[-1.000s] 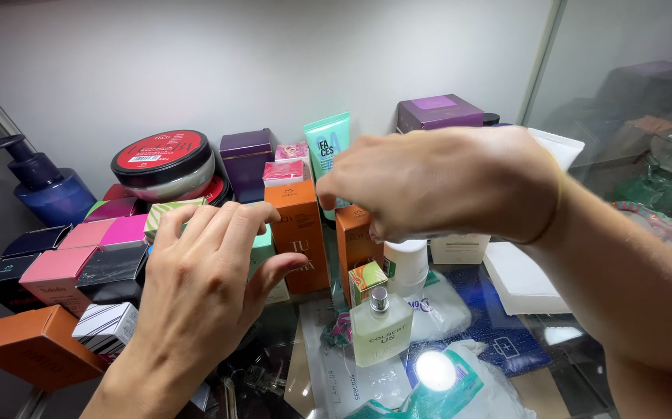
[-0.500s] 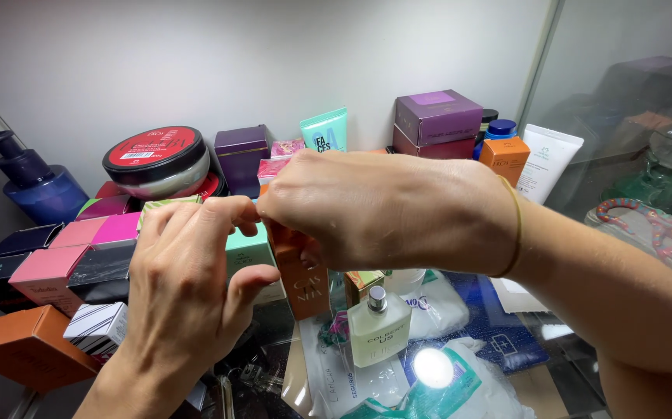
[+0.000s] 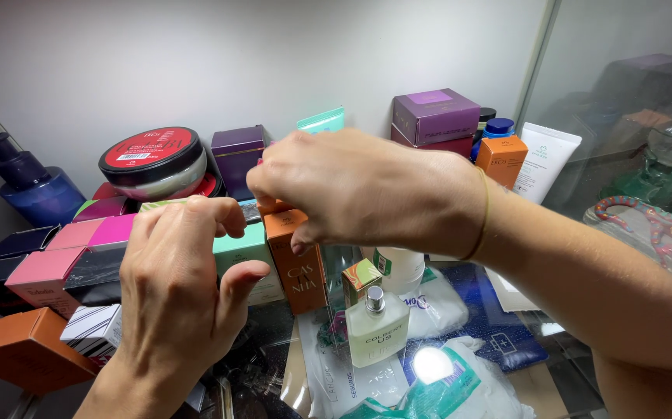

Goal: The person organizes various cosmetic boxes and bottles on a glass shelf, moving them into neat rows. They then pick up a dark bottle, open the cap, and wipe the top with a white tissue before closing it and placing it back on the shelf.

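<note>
Right hand (image 3: 367, 194) at frame centre, fingers closed on top of upright orange box (image 3: 297, 260). Left hand (image 3: 177, 287) lower left, fingers curled loosely, gripping nothing, just beside mint box (image 3: 246, 256).

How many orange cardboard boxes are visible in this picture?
3. One tall orange cardboard box stands under the right hand; one lies at the bottom left; one stands at the back right. Hands may hide others.
</note>
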